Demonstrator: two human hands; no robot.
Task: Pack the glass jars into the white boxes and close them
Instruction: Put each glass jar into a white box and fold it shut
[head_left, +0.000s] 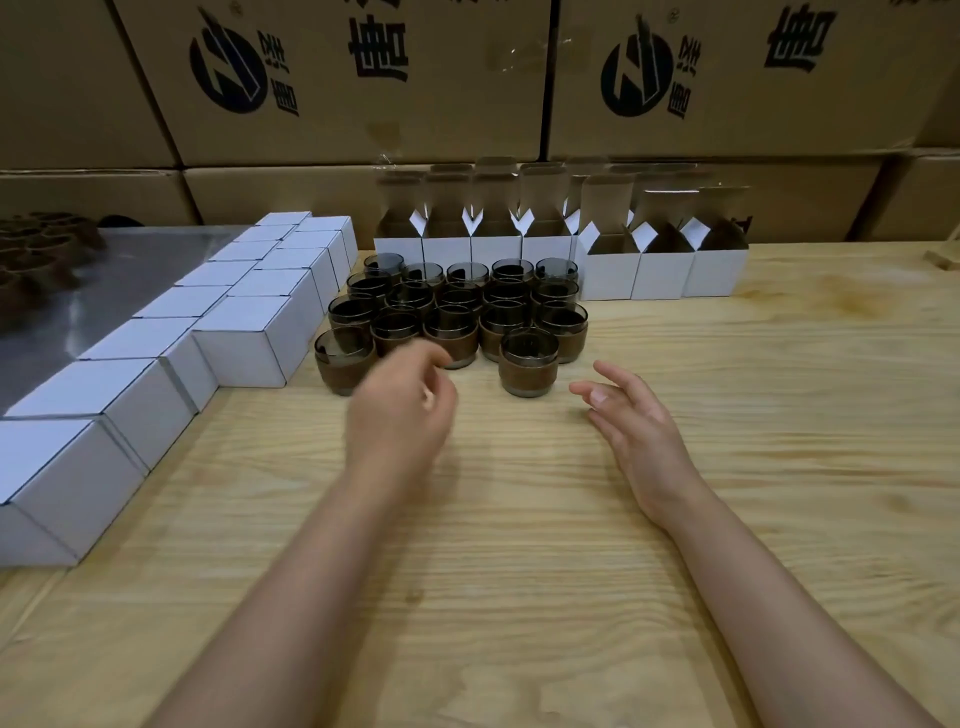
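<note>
Wooden table (519, 597) at bottom of frame, two bare forearms over it. Left side: rows of closed white boxes (244, 343). Left hand (400, 410) blurred, fingers loosely curled, empty, just in front of the glass jars (452, 306), which are packed touching at centre. Front jar (529, 364) stands out of the pack. Right hand (628, 415) spread, empty, near it. Open white boxes (665, 260) behind, flaps up. Risk: a fast grab clips neighbouring jars and topples them; light boxes may tip when loaded.

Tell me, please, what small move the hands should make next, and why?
Probably the right hand should close round the front jar: it stands alone ahead of the jar cluster, just beyond that open hand. The left hand holds nothing either, and open white boxes wait behind it.
</note>
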